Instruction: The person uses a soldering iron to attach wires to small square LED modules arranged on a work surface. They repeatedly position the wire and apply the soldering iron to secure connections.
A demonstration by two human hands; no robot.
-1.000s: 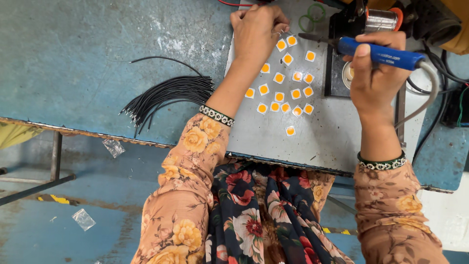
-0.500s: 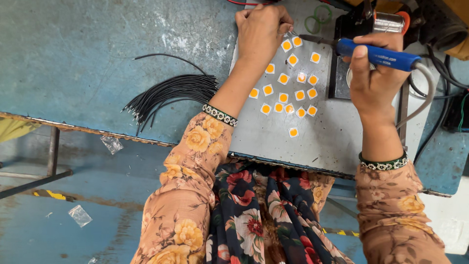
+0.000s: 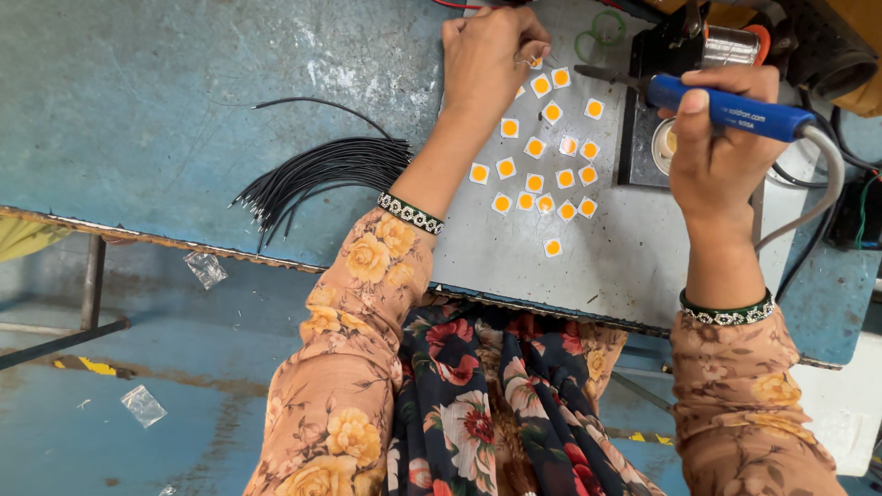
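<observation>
In the upper middle of the head view, on the grey metal plate (image 3: 551, 266) that lay over the blue counter (image 3: 165, 110), the left hand (image 3: 487, 60) was curled with its fingertips pinched together at the top of a scatter of small white squares with orange centres (image 3: 542, 170); what it pinched was too small to tell, though it looked like one of those squares or a wire end. Toward the upper right of the frame, the right hand (image 3: 721, 152) was clenched around the blue handle of a soldering iron (image 3: 726, 106), whose dark tip pointed left toward the left hand's fingers and stopped just short of them. The iron's grey cable curved down the right edge. A bundle of thin black wires (image 3: 322, 174) lay left of centre, well apart from the squares. Behind the iron, at the top right, sat a spool of solder wire (image 3: 730, 41).

The step in hand seemed to be soldering at one square. The next move would call for a steady pinch and the tip brought precisely onto the pad, clear of the fingertips.
</observation>
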